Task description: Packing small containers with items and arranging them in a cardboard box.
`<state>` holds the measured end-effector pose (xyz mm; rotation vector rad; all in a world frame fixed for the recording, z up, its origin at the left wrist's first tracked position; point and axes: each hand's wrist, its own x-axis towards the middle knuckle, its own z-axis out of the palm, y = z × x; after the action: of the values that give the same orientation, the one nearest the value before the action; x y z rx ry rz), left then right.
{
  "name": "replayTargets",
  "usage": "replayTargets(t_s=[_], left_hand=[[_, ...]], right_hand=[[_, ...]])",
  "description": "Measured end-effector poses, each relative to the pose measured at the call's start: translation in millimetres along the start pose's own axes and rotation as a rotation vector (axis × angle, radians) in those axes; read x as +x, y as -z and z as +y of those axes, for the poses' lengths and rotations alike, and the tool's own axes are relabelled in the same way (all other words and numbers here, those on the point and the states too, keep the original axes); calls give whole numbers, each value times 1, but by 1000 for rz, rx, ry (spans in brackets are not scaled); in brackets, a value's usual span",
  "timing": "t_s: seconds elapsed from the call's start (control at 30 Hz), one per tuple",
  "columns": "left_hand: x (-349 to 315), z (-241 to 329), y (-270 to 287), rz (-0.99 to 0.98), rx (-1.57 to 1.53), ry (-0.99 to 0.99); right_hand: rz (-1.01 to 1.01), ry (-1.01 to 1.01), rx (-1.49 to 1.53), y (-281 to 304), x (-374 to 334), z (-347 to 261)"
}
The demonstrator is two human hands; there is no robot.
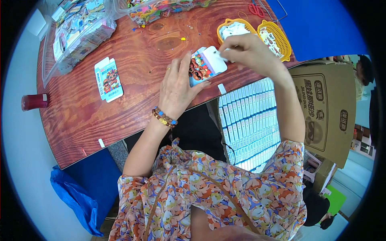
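My left hand (175, 82) grips a small printed cardboard box (200, 69) with cartoon faces on it, thumb along its near edge and fingers along its far side. The box's white end flap stands open toward the right. At that flap my right hand (253, 52) is closed in a pinch. A small whitish bit shows at its fingertips, too small and blurred to name. Further left on the wooden table (140, 108) lies a flat, unfolded box (108, 80) with the same kind of print.
Two yellow baskets (277, 30) holding small white pieces stand beyond my right hand, near red scissors (257, 9). Clear plastic bins (80, 60) of packets and colourful pieces line the far side. A large open carton (327, 116) at the right holds rows of small boxes (251, 120). A red jar (34, 102) is at left.
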<state>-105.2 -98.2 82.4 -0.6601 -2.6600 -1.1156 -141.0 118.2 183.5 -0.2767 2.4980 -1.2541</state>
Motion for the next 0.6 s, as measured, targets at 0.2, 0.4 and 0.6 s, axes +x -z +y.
replayTargets(t_s=[0.2, 0.4, 0.6], left_hand=[[1, 4, -5, -4, -24, 27], [-1, -2, -3, -1, -53, 82], [3, 1, -6, -43, -85, 128]], right_hand=[[30, 74, -67, -23, 6, 1], [90, 130, -124, -34, 2, 4], [41, -57, 32, -38, -9, 4]])
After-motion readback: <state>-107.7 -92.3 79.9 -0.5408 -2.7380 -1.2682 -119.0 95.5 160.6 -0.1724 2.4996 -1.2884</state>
